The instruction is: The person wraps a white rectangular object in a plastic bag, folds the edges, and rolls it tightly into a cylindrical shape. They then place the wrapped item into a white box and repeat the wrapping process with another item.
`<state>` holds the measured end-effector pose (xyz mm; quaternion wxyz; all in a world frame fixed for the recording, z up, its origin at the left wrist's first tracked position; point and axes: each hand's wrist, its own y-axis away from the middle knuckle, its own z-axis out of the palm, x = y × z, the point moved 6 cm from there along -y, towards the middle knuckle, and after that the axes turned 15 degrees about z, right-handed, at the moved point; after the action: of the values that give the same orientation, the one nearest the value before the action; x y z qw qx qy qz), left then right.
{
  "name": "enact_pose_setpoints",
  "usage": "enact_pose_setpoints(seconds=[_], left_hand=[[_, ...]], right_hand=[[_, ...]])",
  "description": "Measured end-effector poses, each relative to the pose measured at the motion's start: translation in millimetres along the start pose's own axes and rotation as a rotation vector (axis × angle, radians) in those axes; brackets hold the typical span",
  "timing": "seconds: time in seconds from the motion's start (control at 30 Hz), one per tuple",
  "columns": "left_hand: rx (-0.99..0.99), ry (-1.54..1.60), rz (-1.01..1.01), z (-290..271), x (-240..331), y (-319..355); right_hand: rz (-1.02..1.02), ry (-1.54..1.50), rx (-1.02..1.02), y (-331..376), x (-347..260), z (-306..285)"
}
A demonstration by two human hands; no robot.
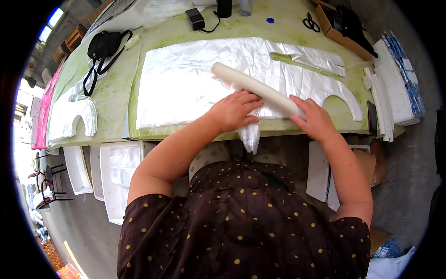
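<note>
At the bottom of the frame is the person's brown dotted top, with both forearms rising from it toward the middle. The left hand (233, 110) lies just left of centre, fingers curled over the near part of a long white roll (255, 88) and pinching a bunch of clear plastic film (249, 132) that hangs down over the tabletop (111, 93) edge. The right hand (313, 118), just right of centre, closes around the roll's near end. The roll slants up and left across a stack of flat white plastic bags (186, 88) spread on the green tabletop. Lower left, white foam trays (118, 176) stand beneath the tabletop. Farther off, a black pouch (103, 45) lies upper left, a black adapter (195, 18) top centre, scissors (311, 22) upper right.
</note>
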<state>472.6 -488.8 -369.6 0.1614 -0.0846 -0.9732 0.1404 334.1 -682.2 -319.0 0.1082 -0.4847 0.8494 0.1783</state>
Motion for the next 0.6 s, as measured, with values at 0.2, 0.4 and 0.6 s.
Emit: enact_pose_setpoints(seconds=[0.2, 0.4, 0.6], left_hand=[[0.062, 0.006, 0.035, 0, 0, 2], [0.099, 0.044, 0.017, -4, 1, 2], [0.120, 0.048, 0.039, -7, 1, 2]], right_hand=[[0.217, 0.058, 0.219, -57, 70, -19], [-0.061, 0.135, 0.566, -69, 21, -19], [0.045, -0.223, 0.253, -145, -73, 20]])
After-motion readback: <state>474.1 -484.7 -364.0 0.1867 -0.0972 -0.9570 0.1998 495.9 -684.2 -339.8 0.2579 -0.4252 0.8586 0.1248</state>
